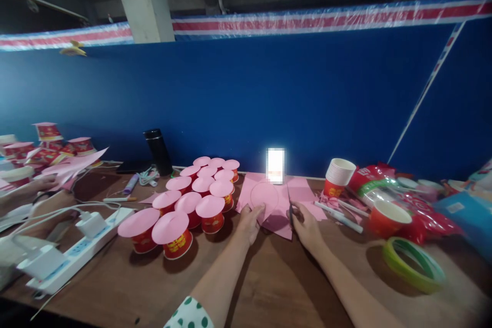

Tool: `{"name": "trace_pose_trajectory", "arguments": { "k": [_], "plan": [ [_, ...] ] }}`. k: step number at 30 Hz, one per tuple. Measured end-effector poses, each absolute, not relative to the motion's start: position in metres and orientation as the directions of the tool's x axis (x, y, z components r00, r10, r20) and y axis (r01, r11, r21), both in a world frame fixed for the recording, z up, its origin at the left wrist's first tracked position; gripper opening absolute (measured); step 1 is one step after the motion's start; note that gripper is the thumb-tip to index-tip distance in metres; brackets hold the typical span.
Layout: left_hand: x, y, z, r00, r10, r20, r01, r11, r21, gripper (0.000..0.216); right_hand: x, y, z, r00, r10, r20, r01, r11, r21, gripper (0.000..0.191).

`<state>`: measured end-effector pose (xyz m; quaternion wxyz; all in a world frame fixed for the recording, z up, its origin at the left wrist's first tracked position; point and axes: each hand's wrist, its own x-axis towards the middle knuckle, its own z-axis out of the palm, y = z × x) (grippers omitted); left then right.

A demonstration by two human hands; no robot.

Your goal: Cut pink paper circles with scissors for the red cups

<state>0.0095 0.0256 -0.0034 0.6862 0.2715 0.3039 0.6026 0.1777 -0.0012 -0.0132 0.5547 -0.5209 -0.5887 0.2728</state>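
Note:
A sheet of pink paper [282, 204] with a circle drawn on it is in front of me. My left hand [250, 223] pinches its near left edge, the thumb on top close to the circle. In my right hand [305, 223] are dark scissors [291, 206], their blades at the sheet's right part. How far the blades are apart is too small to tell. More pink paper [305, 192] lies behind and to the right. Left of my hands stand several upturned red paper cups [178, 246], each with a pink paper disc [170, 227] on top.
At right are stacked paper cups [340, 171], a white marker [344, 218], a red cup [389, 219], green tape [413, 266] and red plastic packaging. A power strip [80, 251], a black flask [158, 152] and another person's hands [54, 200] with pink paper are at left. A bright phone [275, 164] stands behind.

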Motion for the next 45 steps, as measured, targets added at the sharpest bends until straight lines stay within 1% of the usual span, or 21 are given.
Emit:
{"name": "trace_pose_trajectory", "arguments": {
  "k": [2,6,12,17,19,23,27,30,35,38,41,45],
  "plan": [
    [0.010,0.028,-0.006,0.079,0.993,-0.093,-0.670,0.122,0.732,0.038,0.173,-0.003,-0.012,0.123,0.933,0.339,0.275,0.296,-0.915,0.041],
    [0.011,0.032,-0.010,0.001,0.994,-0.110,-0.681,0.081,0.728,0.042,0.166,-0.005,-0.012,0.093,0.951,0.295,0.198,0.272,-0.942,0.046],
    [0.013,0.026,-0.002,-0.027,0.994,-0.108,-0.646,0.065,0.760,0.043,0.161,-0.008,-0.012,0.073,0.961,0.266,0.158,0.253,-0.955,0.045],
    [0.014,0.023,0.001,-0.092,0.979,-0.183,-0.530,0.108,0.841,0.043,0.160,-0.013,-0.010,-0.004,0.962,0.274,0.214,0.269,-0.939,0.046],
    [0.014,0.024,-0.002,-0.081,0.980,-0.181,-0.496,0.118,0.860,0.043,0.159,-0.015,-0.008,-0.022,0.961,0.276,0.248,0.272,-0.930,0.046],
    [0.015,0.025,-0.006,-0.033,0.988,-0.148,-0.482,0.114,0.869,0.044,0.159,-0.016,-0.005,-0.034,0.964,0.264,0.260,0.263,-0.929,0.047],
    [0.016,0.025,-0.006,-0.034,0.987,-0.155,-0.484,0.120,0.867,0.046,0.160,-0.015,-0.007,-0.044,0.968,0.246,0.234,0.250,-0.940,0.047],
    [0.017,0.024,-0.007,-0.064,0.979,-0.195,-0.473,0.142,0.869,0.048,0.160,-0.014,-0.009,-0.054,0.970,0.237,0.226,0.243,-0.943,0.046],
    [0.018,0.024,-0.011,-0.093,0.976,-0.196,-0.460,0.132,0.878,0.050,0.160,-0.014,-0.011,-0.063,0.965,0.255,0.211,0.263,-0.941,0.046],
    [0.018,0.023,-0.011,-0.129,0.967,-0.219,-0.428,0.144,0.892,0.050,0.161,-0.013,-0.013,-0.062,0.965,0.256,0.234,0.264,-0.936,0.045],
    [0.019,0.022,-0.008,-0.131,0.970,-0.204,-0.400,0.136,0.906,0.048,0.162,-0.012,-0.014,-0.056,0.966,0.251,0.260,0.257,-0.931,0.043],
    [0.019,0.023,-0.008,-0.136,0.974,-0.180,-0.370,0.119,0.921,0.047,0.162,-0.011,-0.014,-0.060,0.967,0.248,0.244,0.256,-0.936,0.043]
  ]
}}
